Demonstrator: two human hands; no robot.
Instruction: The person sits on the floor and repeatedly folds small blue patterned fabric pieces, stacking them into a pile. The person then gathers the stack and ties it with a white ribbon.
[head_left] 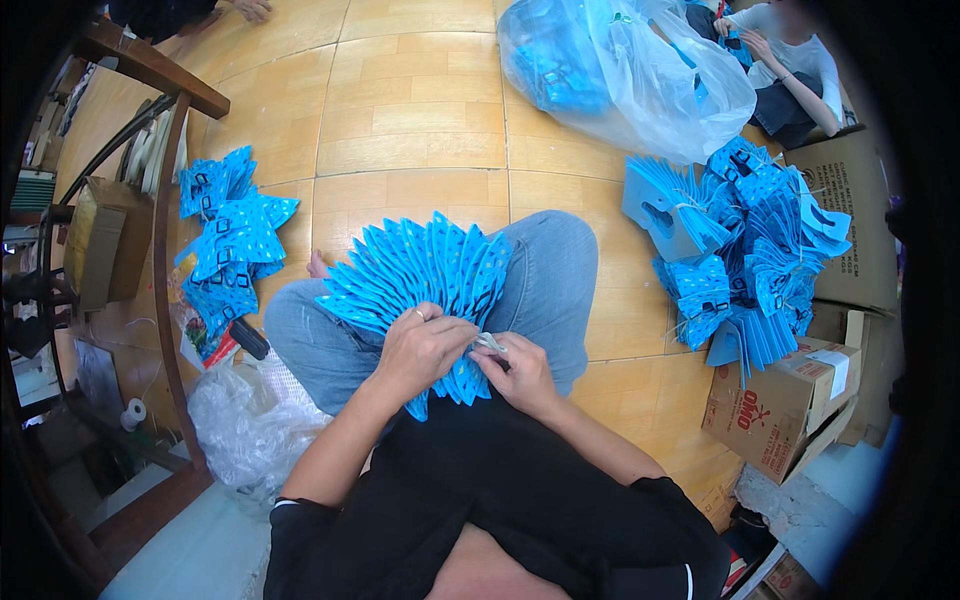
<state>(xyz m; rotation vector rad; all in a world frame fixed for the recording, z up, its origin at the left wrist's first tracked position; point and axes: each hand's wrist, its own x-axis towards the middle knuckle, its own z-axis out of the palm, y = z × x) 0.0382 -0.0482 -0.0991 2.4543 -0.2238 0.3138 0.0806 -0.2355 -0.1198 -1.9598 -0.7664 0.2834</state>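
Observation:
A fanned bundle of blue, light-dotted flat pieces [400, 270] lies across my lap, spread wide on its far side and gathered tight at the middle. My left hand [425, 350], a ring on one finger, rests on the bundle, its fingers closed at the gathered part. Close beside it, my right hand [520, 372] pinches a thin whitish strip [487, 342]. The left fingertips meet the strip too, but what they grip is partly hidden. Whether the pieces are paper or cloth I cannot tell.
Similar blue bundles lie in a row at left [235, 235] and in a pile at right [745, 240]. Cardboard boxes [770, 405] stand by that pile. A big see-through bag [640, 75] sits ahead, near another person [800, 75]. A wooden frame [165, 250] rises at left.

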